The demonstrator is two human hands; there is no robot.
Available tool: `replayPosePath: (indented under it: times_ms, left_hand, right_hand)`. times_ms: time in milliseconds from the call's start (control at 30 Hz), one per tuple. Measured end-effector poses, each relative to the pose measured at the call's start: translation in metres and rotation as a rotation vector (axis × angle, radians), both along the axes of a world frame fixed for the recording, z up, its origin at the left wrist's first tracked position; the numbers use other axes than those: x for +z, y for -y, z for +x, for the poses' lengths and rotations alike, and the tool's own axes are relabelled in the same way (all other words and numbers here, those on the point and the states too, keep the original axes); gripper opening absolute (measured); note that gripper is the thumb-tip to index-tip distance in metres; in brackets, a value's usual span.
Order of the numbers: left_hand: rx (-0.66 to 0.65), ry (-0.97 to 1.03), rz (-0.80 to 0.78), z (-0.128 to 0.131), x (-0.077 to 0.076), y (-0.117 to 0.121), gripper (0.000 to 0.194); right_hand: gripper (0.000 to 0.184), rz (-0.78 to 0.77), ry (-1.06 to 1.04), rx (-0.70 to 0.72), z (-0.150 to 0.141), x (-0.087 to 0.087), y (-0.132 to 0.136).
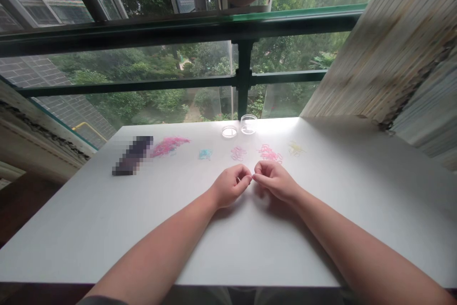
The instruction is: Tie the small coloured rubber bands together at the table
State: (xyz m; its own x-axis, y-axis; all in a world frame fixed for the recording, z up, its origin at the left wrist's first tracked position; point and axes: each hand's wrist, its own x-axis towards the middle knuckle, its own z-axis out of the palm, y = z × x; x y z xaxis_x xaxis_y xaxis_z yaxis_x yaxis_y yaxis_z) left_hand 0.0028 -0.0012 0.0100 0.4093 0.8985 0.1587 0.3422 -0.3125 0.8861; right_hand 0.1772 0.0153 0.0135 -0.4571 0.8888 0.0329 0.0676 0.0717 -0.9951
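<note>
My left hand (231,186) and my right hand (277,181) meet fingertip to fingertip just above the white table (150,229). Thumb and fingers are pinched on both; whatever lies between the tips is too small to make out. Beyond them, loose little bands lie in a row of piles: a blue pile (205,154), a pale pink pile (238,153), a brighter pink pile (270,153) and a yellow pile (296,148). The brighter pink pile is nearest to my right hand. Further left spreads a larger mixed, mostly pink pile (170,146).
A round clear container (249,125) and a shallow clear dish (229,132) stand at the table's back edge. A dark blurred-out rectangular object (134,155) lies at the left. Behind are a window with a green rail (178,26) and a curtain (371,48) at right.
</note>
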Motion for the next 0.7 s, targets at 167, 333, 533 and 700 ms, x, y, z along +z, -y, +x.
replayPosePath:
  times_ms: [167,333,533,700]
  left_hand:
    - [-0.015,-0.018,-0.008,-0.0004,-0.0003,0.0001,0.02]
    - [-0.011,-0.018,-0.016,-0.0002,0.0012,0.0015,0.022]
    - [0.046,0.045,-0.003,0.0005,0.0012,0.001,0.019]
    - [0.08,0.062,0.036,0.001,-0.0002,0.0002,0.016]
  right_hand:
    - [0.02,0.038,0.075,0.016,0.0,0.0012,0.0027]
    - [0.027,0.183,0.24,-0.016,-0.0019,0.003,0.005]
    - [0.025,0.286,0.296,-0.034,-0.0014,0.0024,0.0042]
    - [0.022,0.292,0.339,-0.102,-0.0046,0.0023,0.0057]
